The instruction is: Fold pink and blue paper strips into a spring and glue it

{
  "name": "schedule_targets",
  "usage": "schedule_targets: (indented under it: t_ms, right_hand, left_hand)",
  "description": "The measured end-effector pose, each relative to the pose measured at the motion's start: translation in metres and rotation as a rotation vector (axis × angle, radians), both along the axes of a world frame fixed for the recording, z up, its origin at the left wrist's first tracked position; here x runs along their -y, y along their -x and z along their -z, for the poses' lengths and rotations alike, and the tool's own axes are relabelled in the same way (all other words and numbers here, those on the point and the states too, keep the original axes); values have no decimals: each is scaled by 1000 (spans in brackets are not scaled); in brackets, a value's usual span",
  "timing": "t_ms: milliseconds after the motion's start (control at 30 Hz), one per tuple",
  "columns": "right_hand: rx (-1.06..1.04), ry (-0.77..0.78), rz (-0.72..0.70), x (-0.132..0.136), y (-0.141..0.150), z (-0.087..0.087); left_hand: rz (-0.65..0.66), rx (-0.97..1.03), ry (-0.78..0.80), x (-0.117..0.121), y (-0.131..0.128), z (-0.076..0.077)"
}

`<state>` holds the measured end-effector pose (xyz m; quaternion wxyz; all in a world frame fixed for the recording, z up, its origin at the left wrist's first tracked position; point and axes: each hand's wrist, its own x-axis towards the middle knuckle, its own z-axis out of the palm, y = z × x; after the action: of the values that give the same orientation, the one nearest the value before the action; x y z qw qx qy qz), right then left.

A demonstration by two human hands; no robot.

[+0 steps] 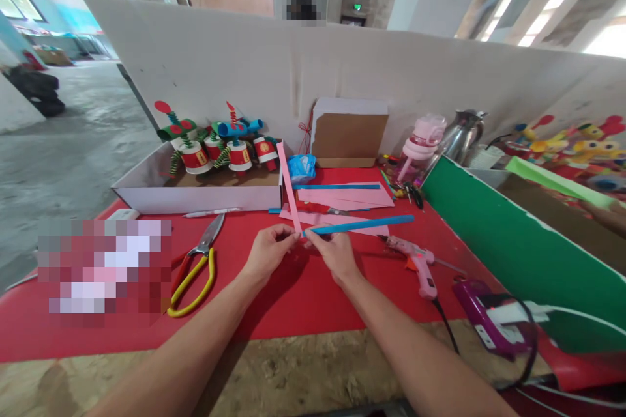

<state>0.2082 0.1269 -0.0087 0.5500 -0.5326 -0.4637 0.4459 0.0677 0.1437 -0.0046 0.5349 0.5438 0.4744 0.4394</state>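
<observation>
Left hand (pixel 276 249): pinching flat pink strip (pixel 290 189). Right hand (pixel 335 253): pinching narrow blue strip (pixel 362 225), ends meeting mid-counter (pixel 278 306), smooth red; bare span towards the near edge.

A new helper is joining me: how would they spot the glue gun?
On the red tabletop, look between the right hand and the purple power socket. The glue gun lies there. Unlike the flat pink paper pieces behind it, it is solid, pistol-shaped and trails a black cord.
</observation>
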Motion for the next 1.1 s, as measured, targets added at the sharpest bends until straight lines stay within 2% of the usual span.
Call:
schedule_targets:
  t_ms: [67,167,367,667,1100]
  right_hand:
    - [-75,6,-4,-1,-1,-1]
    - [-242,16,-82,-2,-1,-1]
    - [-419,167,-137,-2,0,2]
    - [-465,180,-209,1,2,1]
    - [-357,123,-149,1,5,4]
  left_hand:
    - [-17,25,3,-1,1,-1]
    - [-18,122,34,-3,3,-2]
    - [35,177,46,-1,2,-1]
    - [45,128,46,1,0,-2]
    - [45,201,94,-3,-1,5]
